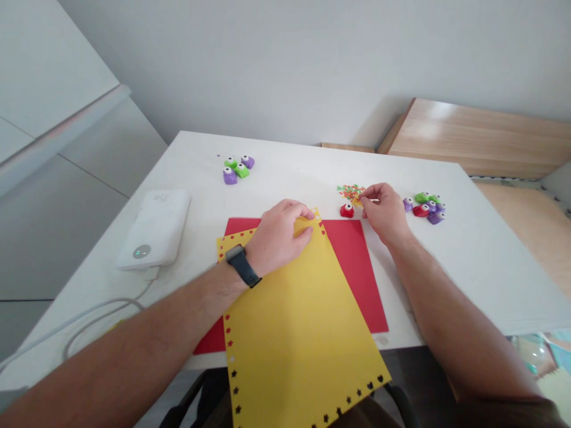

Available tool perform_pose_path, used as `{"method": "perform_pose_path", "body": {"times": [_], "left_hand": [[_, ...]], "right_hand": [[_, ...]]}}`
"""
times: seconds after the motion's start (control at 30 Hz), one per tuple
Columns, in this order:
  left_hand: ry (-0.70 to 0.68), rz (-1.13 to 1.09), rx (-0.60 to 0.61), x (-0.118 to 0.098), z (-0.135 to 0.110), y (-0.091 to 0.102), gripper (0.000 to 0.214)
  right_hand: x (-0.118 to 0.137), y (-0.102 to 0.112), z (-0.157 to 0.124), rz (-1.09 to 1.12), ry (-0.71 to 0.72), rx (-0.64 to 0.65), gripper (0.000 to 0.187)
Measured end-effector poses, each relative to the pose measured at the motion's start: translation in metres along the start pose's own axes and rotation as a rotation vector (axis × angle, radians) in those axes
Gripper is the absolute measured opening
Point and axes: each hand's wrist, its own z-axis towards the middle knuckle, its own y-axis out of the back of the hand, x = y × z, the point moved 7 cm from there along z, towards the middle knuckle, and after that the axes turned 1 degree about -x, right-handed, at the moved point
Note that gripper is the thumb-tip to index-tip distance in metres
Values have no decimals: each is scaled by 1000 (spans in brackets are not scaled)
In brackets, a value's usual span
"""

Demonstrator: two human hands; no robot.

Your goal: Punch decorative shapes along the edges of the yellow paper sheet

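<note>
A yellow sheet of paper (298, 309) with star and heart holes punched along its edges lies over a red sheet (357, 279) and sticks out past the table's front edge. My left hand (283, 235), with a dark watch on the wrist, rests on the yellow sheet near its far right corner, thumb and forefinger apart. At the pile of small coloured paper cutouts (350, 192), my right hand (383, 211) has its thumb and forefinger pinched together; whatever is between them is too small to make out. Just left of these fingers stands a red craft punch (347, 210).
Several green and purple craft punches (236, 169) stand at the back left. Another group of punches (430, 208) is right of my right hand. A white power bank (156, 229) with a cable (107, 306) lies on the left of the white table (289, 172).
</note>
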Motion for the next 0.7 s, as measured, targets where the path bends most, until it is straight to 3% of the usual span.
{"method": "perform_pose_path", "body": {"times": [0.43,0.57,0.7], "left_hand": [[16,15,8,1,1,1,15],[29,26,3,4,1,2,20],[85,65,2,11,2,4,29]], "right_hand": [[1,5,2,-42,36,-15,22],[12,9,-4,-61,21,-48,24],[35,-3,-20,-125,96,160,33]]}}
